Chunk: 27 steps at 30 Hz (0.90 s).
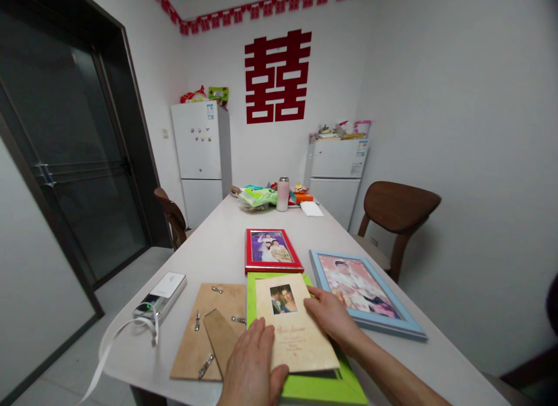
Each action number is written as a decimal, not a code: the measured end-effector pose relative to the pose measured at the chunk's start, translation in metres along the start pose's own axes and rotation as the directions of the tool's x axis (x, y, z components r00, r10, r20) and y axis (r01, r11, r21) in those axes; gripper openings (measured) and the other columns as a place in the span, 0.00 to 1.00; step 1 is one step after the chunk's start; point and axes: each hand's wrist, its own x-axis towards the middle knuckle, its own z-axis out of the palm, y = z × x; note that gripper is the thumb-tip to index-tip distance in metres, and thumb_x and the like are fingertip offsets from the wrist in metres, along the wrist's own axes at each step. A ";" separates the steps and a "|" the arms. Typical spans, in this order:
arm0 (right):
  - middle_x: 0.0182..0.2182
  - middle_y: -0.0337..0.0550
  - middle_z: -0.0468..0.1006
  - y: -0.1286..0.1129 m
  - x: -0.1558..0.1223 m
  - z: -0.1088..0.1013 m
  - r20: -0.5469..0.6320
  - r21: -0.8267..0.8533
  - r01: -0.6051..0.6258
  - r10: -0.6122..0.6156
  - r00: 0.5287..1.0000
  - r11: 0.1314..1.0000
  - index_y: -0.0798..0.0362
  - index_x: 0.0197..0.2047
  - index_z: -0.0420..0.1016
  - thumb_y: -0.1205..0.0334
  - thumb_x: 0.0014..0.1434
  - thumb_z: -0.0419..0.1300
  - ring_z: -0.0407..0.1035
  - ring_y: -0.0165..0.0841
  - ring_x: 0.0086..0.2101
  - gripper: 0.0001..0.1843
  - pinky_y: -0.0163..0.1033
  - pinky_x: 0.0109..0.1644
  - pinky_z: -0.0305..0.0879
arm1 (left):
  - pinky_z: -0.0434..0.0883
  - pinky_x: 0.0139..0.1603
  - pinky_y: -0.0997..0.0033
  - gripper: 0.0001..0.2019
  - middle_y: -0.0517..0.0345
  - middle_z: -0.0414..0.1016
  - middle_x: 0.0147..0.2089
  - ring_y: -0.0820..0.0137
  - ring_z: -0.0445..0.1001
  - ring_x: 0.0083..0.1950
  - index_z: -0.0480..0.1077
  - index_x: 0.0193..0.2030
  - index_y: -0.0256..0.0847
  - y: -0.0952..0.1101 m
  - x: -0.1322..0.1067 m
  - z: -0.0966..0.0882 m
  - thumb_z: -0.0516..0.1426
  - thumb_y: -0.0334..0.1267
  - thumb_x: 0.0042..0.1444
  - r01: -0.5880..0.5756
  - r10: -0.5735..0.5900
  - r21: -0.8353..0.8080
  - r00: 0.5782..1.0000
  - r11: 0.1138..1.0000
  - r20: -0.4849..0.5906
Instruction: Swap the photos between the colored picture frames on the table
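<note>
A cream paper insert (283, 330) with a small printed photo and lettering lies slightly askew over a lime-green picture frame (322, 391). My right hand (333, 319) grips the insert along its right edge, fingertips near the upper corner. At the lower left of the insert, my left hand (253, 359) rests with its fingers stretched out flat and its thumb on the paper. Beside it lies a brown backing board (192, 336) with metal clips and a stand leg (221, 336). The insert and my hands hide much of the green frame.
A red picture frame (274, 269) lies just beyond the green one, and a light-blue picture frame (392, 327) lies to the right. At the left edge sits a white device (163, 292) with a strap. A pink bottle (283, 195) and snack bags (257, 198) stand farther back.
</note>
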 end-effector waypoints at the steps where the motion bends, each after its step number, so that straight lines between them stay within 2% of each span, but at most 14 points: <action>1: 0.29 0.44 0.77 -0.002 -0.001 -0.002 -0.004 -0.126 0.043 -0.044 0.999 0.991 0.58 0.45 0.66 0.66 0.47 0.44 0.70 0.33 0.26 0.22 0.33 0.27 0.62 | 0.54 0.57 0.60 0.26 0.42 0.54 0.59 0.59 0.53 0.59 0.57 0.54 0.30 0.001 0.000 -0.001 0.50 0.37 0.47 0.002 -0.002 0.001 1.000 1.000 0.002; 3: 0.30 0.46 0.76 -0.004 -0.003 -0.004 -0.033 -0.411 0.120 -0.146 0.989 0.904 0.57 0.40 0.69 0.65 0.48 0.45 0.69 0.34 0.30 0.18 0.34 0.32 0.60 | 0.54 0.57 0.60 0.26 0.43 0.55 0.59 0.59 0.53 0.59 0.58 0.54 0.31 0.003 0.000 -0.002 0.51 0.37 0.46 0.007 -0.007 0.003 1.000 1.000 0.005; 5: 0.32 0.49 0.75 -0.002 -0.004 -0.006 -0.056 -0.650 0.127 -0.214 0.975 0.749 0.57 0.36 0.70 0.63 0.49 0.46 0.68 0.36 0.33 0.16 0.36 0.34 0.59 | 0.54 0.57 0.60 0.26 0.44 0.55 0.59 0.59 0.53 0.59 0.58 0.54 0.31 0.005 0.001 -0.003 0.51 0.37 0.46 0.013 -0.013 0.000 1.000 1.000 0.010; 8: 0.33 0.51 0.73 0.004 -0.004 -0.007 -0.062 -0.823 0.078 -0.225 0.972 0.563 0.56 0.35 0.69 0.60 0.50 0.47 0.67 0.39 0.34 0.14 0.38 0.34 0.57 | 0.53 0.58 0.61 0.27 0.43 0.53 0.59 0.60 0.53 0.59 0.57 0.54 0.30 0.003 -0.001 -0.006 0.50 0.37 0.46 0.003 -0.002 -0.031 1.000 1.000 0.024; 10: 0.33 0.51 0.72 0.006 -0.005 -0.006 -0.060 -0.854 0.065 -0.222 0.973 0.516 0.56 0.36 0.68 0.59 0.50 0.48 0.67 0.39 0.33 0.14 0.39 0.34 0.56 | 0.52 0.58 0.62 0.27 0.44 0.52 0.60 0.62 0.52 0.60 0.57 0.55 0.30 -0.006 -0.005 -0.011 0.50 0.38 0.46 -0.006 0.008 -0.051 0.999 0.999 0.033; 12: 0.34 0.50 0.71 0.003 -0.007 -0.004 -0.055 -0.846 0.081 -0.237 0.970 0.527 0.56 0.40 0.67 0.60 0.50 0.48 0.66 0.38 0.33 0.16 0.38 0.34 0.56 | 0.50 0.59 0.62 0.28 0.45 0.50 0.61 0.63 0.49 0.61 0.55 0.56 0.31 -0.022 -0.013 -0.019 0.50 0.38 0.46 0.008 -0.006 -0.048 1.000 0.999 0.028; 14: 0.35 0.49 0.70 -0.006 -0.013 0.002 -0.010 -0.802 0.156 -0.274 0.962 0.576 0.56 0.44 0.66 0.60 0.52 0.47 0.65 0.36 0.35 0.17 0.37 0.36 0.56 | 0.49 0.59 0.61 0.30 0.46 0.46 0.62 0.63 0.46 0.62 0.53 0.57 0.31 -0.043 -0.024 -0.029 0.52 0.38 0.45 0.060 -0.060 -0.025 0.998 0.998 0.013; 17: 0.36 0.48 0.69 -0.025 -0.027 0.025 0.142 -0.674 0.351 -0.352 0.925 0.650 0.55 0.44 0.67 0.60 0.52 0.48 0.63 0.34 0.37 0.17 0.36 0.40 0.55 | 0.47 0.59 0.56 0.34 0.45 0.45 0.62 0.59 0.43 0.62 0.53 0.57 0.32 -0.074 -0.040 -0.042 0.55 0.39 0.41 0.196 -0.197 0.025 0.980 0.980 0.023; 19: 0.36 0.47 0.69 -0.037 -0.038 0.048 0.252 -0.607 0.460 -0.392 0.885 0.648 0.55 0.43 0.68 0.59 0.51 0.50 0.61 0.35 0.39 0.17 0.38 0.43 0.53 | 0.47 0.59 0.56 0.33 0.43 0.46 0.61 0.58 0.44 0.62 0.54 0.56 0.31 -0.089 -0.048 -0.045 0.55 0.38 0.40 0.263 -0.264 0.046 0.964 0.964 0.017; 23: 0.38 0.47 0.68 -0.048 -0.052 0.095 0.372 -0.576 0.577 -0.443 0.815 0.579 0.52 0.44 0.66 0.49 0.42 0.57 0.58 0.41 0.40 0.26 0.45 0.45 0.50 | 0.52 0.57 0.59 0.30 0.41 0.51 0.59 0.58 0.48 0.60 0.58 0.53 0.30 -0.106 -0.054 -0.033 0.56 0.38 0.41 0.261 -0.258 0.020 0.961 0.965 -0.094; 25: 0.38 0.48 0.67 -0.048 -0.053 0.111 0.377 -0.582 0.573 -0.432 0.819 0.577 0.52 0.44 0.65 0.49 0.39 0.58 0.58 0.42 0.41 0.28 0.47 0.46 0.49 | 0.54 0.56 0.59 0.28 0.43 0.55 0.58 0.58 0.52 0.59 0.60 0.52 0.33 -0.113 -0.054 -0.025 0.56 0.39 0.41 0.231 -0.229 -0.006 0.958 0.973 -0.175; 27: 0.39 0.47 0.67 -0.046 -0.051 0.120 0.364 -0.570 0.544 -0.405 0.839 0.616 0.52 0.45 0.64 0.56 0.39 0.58 0.58 0.41 0.40 0.27 0.46 0.45 0.51 | 0.56 0.55 0.59 0.26 0.43 0.59 0.57 0.58 0.55 0.58 0.62 0.51 0.34 -0.118 -0.053 -0.017 0.56 0.39 0.42 0.211 -0.209 -0.018 0.948 0.977 -0.239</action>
